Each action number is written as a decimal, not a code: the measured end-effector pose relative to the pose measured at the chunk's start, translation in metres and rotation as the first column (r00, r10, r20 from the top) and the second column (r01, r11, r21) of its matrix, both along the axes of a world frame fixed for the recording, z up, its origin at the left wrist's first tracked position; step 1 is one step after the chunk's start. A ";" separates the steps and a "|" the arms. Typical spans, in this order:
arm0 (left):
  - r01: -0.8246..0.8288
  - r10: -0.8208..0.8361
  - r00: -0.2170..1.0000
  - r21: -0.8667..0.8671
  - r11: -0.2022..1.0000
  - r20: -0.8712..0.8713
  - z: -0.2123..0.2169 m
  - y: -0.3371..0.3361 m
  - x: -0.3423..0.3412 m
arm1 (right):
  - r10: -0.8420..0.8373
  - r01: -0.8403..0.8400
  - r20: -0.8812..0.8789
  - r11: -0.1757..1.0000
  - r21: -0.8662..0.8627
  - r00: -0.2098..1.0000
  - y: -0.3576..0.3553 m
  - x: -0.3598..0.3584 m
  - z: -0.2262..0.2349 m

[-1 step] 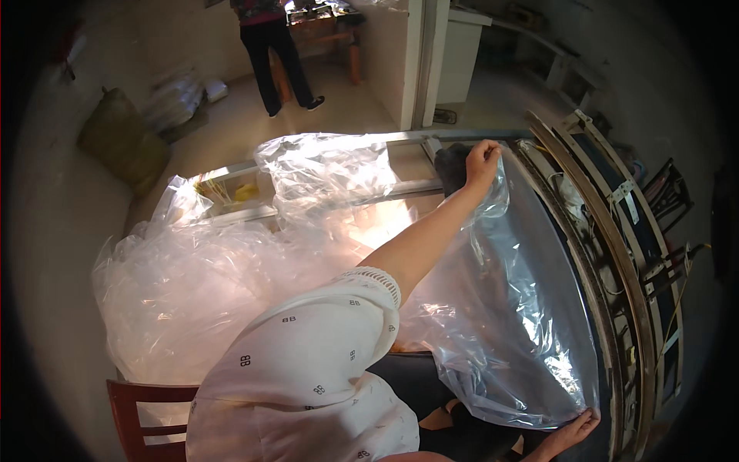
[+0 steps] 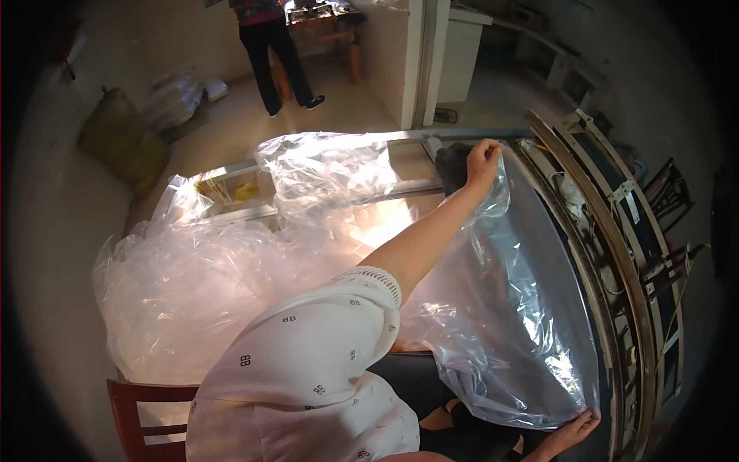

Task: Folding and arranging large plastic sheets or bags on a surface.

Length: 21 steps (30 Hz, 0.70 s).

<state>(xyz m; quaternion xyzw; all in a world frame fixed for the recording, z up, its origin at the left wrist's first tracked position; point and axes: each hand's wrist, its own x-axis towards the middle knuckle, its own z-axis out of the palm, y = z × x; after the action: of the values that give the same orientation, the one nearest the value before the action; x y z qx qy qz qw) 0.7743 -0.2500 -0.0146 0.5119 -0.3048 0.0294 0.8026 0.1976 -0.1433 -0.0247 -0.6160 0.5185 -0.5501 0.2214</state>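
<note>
While the left hand (image 2: 483,160) grips the clear plastic sheet (image 2: 500,323) at its far end, the right hand (image 2: 573,431) apparently pinches its near corner.

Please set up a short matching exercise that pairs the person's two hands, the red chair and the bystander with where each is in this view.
Things:
1. left hand
2. right hand
3. red chair
4. standing person

Places:
A. bottom left, beside the heap of clear plastic film
B. gripping the far top corner of the plastic sheet
C. far side of the room, at the top
D. pinching the sheet's near lower corner

Pairs: 1-B, 2-D, 3-A, 4-C
</note>
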 end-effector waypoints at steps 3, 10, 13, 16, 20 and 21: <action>0.002 -0.002 1.000 -0.007 1.000 -0.001 0.000 0.000 0.000 | -0.014 0.014 -0.035 1.000 -0.017 0.999 -0.001 0.003 0.002; 0.006 -0.006 1.000 -0.003 1.000 0.006 -0.002 0.001 0.002 | -0.010 0.009 0.023 1.000 0.021 1.000 -0.001 0.005 0.002; 0.051 -0.052 0.999 -0.052 0.997 -0.007 0.000 0.000 0.002 | -0.031 0.031 -0.004 1.000 0.000 1.000 0.004 0.010 0.008; 0.045 -0.046 0.999 -0.024 0.999 -0.015 -0.002 0.001 0.001 | -0.004 0.002 0.050 0.999 0.043 0.999 0.003 0.009 0.007; 0.061 -0.062 0.998 -0.037 0.997 -0.027 -0.001 0.002 0.002 | 0.013 -0.014 0.021 0.999 0.037 1.000 0.000 0.006 0.003; 0.063 -0.064 0.998 -0.019 0.998 -0.024 -0.001 0.002 0.001 | 0.016 -0.017 0.034 0.999 0.034 0.999 0.000 0.005 0.002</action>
<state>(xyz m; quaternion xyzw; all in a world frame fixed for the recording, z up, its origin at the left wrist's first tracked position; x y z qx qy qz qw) 0.7754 -0.2476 -0.0158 0.4948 -0.3109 0.0004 0.8115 0.2021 -0.1434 -0.0224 -0.6072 0.5189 -0.5496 0.2450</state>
